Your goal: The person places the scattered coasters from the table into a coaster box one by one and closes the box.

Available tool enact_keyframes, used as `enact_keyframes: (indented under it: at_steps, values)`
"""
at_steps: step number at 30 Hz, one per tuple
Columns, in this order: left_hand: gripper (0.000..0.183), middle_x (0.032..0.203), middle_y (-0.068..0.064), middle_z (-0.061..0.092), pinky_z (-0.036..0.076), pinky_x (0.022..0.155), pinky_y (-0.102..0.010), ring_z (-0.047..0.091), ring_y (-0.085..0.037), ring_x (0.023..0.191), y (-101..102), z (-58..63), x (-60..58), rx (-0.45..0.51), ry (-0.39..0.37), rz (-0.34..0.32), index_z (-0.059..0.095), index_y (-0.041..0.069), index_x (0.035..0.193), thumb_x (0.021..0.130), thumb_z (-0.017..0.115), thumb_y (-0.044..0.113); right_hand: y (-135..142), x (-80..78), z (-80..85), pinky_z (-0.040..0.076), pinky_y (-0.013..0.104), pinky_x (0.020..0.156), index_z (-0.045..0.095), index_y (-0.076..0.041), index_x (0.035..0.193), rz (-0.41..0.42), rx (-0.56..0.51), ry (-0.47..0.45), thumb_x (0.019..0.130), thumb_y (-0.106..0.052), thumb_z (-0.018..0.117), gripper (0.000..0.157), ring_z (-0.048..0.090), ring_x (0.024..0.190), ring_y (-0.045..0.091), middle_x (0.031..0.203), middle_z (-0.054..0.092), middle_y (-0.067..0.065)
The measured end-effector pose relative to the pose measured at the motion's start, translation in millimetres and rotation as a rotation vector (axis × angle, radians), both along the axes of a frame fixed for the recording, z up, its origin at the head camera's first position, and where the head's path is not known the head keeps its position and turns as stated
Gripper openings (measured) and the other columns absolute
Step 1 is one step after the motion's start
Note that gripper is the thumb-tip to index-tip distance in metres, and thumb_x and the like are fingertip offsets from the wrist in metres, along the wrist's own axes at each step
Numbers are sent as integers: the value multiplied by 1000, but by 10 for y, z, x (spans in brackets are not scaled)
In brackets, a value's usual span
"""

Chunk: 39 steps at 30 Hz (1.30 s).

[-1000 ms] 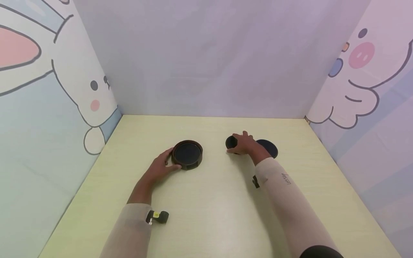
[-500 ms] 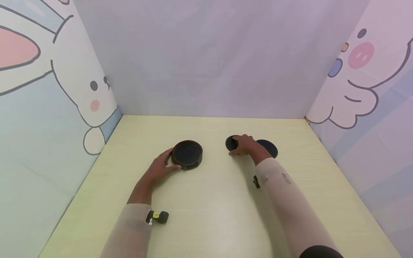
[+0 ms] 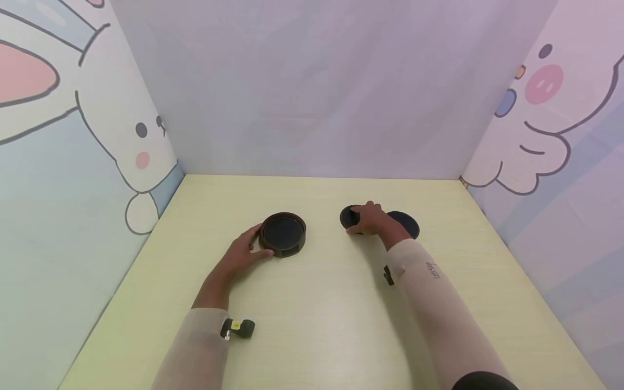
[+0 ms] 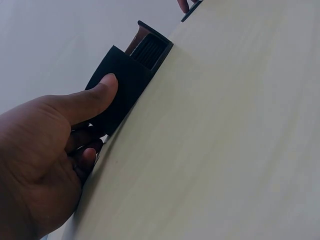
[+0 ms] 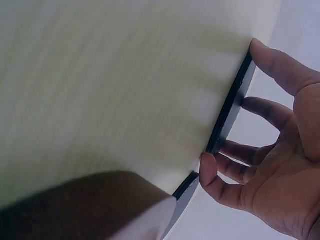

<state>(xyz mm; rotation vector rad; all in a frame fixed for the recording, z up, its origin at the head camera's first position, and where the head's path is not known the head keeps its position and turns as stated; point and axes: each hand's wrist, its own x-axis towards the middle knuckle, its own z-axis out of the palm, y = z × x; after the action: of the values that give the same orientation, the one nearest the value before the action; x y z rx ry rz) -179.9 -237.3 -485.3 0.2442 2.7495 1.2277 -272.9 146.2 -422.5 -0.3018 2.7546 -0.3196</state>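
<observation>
My left hand (image 3: 241, 253) grips the near-left side of a dark round coaster holder (image 3: 281, 252) on the table. Black coasters (image 3: 283, 233) lie inside it; the left wrist view shows their stacked edges (image 4: 148, 51) through a gap in the wall. On the right, my right hand (image 3: 371, 219) spans a flat black round coaster (image 3: 348, 218), thumb and fingers at its edge. Seen edge-on in the right wrist view, that coaster (image 5: 231, 107) lies right at the tabletop. Another black coaster (image 3: 405, 223) lies just to the right, partly hidden under my right wrist.
The pale wood table (image 3: 312, 314) is enclosed by a plain grey-lilac back wall (image 3: 312, 92) and cartoon-printed side walls. Dark straps with small cameras sit on both sleeved wrists. A black round shape (image 3: 485, 381) shows at the bottom right edge.
My right hand has shifted slightly rightward and toward me over the coaster, with its raised fingers lowered a little. The left hand and the holder have stayed in place.
</observation>
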Motion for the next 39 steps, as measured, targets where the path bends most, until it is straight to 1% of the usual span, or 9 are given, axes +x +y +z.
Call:
enact_keyframes:
  at_steps: [5,10,20,26,31,39]
  values:
    - [99,163,-7,32,41,116,-54,44,-35,141,3,9,8,1,-5,4,27,22,157,79,73,61,-4,6,-6,43,63,104,35,-16,155,9,-10,24,88,-47,70,82,30,138,50,148,33,29]
    - [99,163,-6,31,41,116,-53,43,-35,142,6,16,14,3,-12,9,27,23,157,79,73,61,-15,2,-18,45,60,102,37,-18,154,-2,-10,47,86,-48,72,82,32,134,46,144,35,28]
    - [99,163,-7,31,43,114,-53,44,-35,141,0,-1,-1,-1,-13,7,27,23,157,79,72,63,-5,-20,-54,48,56,97,42,-20,152,-27,-48,79,82,-51,75,83,32,127,40,139,37,25]
    - [100,163,-6,30,42,115,-53,43,-35,142,-4,-3,3,-1,-14,10,26,23,158,79,72,63,20,-49,-90,49,56,95,45,-21,150,-37,-87,97,80,-52,73,81,32,124,38,136,37,24]
    - [100,163,-7,30,42,115,-53,41,-35,144,1,9,13,7,-19,11,26,23,158,79,73,63,30,-71,-105,48,55,96,47,-23,149,-33,-105,122,81,-56,70,79,33,122,36,134,39,23]
    - [99,163,-6,30,42,115,-52,38,-33,146,4,9,7,11,-11,1,27,22,157,79,73,62,9,-67,-64,48,54,92,49,-23,147,-25,-144,152,81,-56,69,77,36,118,37,129,43,21]
